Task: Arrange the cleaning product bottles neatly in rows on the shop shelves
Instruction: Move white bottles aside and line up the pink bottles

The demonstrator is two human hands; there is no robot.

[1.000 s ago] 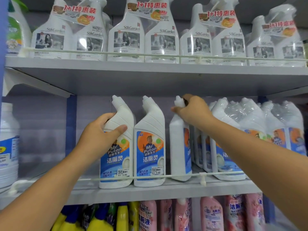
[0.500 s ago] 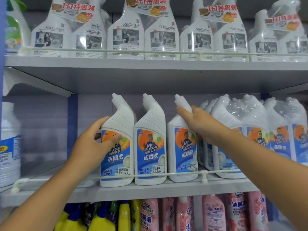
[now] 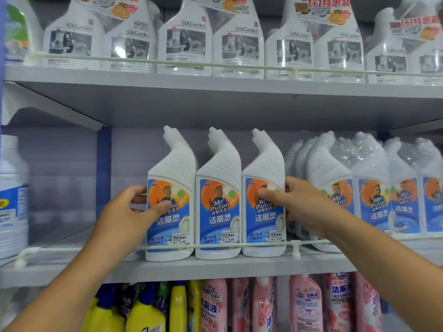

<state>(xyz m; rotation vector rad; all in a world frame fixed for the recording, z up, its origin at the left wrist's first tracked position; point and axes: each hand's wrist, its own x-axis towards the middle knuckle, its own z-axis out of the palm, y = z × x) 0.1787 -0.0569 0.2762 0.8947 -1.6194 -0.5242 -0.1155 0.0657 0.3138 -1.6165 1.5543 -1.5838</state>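
Observation:
Three white angled-neck toilet cleaner bottles with blue and orange labels stand side by side at the front of the middle shelf (image 3: 215,269). My left hand (image 3: 127,212) grips the left bottle (image 3: 170,178) at its left side, thumb on the label. My right hand (image 3: 299,207) grips the right bottle (image 3: 263,168) at its right side, thumb across the label. The middle bottle (image 3: 219,183) stands between them, touching both, with no hand on it.
Shrink-wrapped packs of the same cleaner (image 3: 359,183) fill the shelf's right. A thin white guard rail (image 3: 297,248) runs along its front. A large white jug (image 3: 12,195) stands at the left. Spray bottles (image 3: 184,41) line the shelf above; yellow and pink bottles (image 3: 304,305) below.
My right hand slid from the right bottle's neck down to its side after turning its label to the front. My left hand shifted slightly lower on the left bottle.

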